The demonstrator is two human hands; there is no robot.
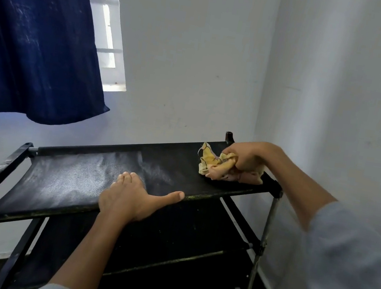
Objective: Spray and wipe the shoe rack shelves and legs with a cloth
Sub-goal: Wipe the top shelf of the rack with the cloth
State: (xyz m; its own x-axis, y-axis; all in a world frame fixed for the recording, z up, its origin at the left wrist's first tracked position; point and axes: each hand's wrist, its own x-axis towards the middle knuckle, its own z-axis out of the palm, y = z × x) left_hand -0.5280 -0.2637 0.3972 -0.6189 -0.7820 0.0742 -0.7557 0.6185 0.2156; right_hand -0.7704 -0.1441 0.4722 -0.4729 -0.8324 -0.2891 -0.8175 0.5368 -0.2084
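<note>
Nearest: two pale sleeves at the bottom and right edges, forearms reaching out over the rack (257, 254), a black frame with fabric shelves standing in a room corner.

Left hand (130, 197) lies flat on the front edge of the top shelf (72, 182), fingers (125, 179) straight and together, thumb stretched along the front bar — bracing, holding nothing.

Around and left of that hand the fabric carries a pale, speckled film, dust or spray mist; which one I cannot tell. It covers the left half and thins toward the middle.

Farther, at the right end of the same shelf, the right hand (245, 157) is clenched round a bunched yellow-pink cloth (218, 168), pressing it onto the fabric near the right rear post. The fabric around the cloth looks darker and cleaner than the left half.

Below: lower shelves (178, 256) show, dark, with pale specks and streaked front bars. The right front leg (262, 244) is grey metal and looks dull. No spray bottle in view.

Behind: plain walls, a dark blue curtain (34, 30) over a window at upper left.

Judgement — early going. The wipe seems to have reached only the right part of the top shelf; the filmed left half is still to be done, then the lower shelves, then the legs. Whether the lower tiers have been sprayed cannot be told from here.
</note>
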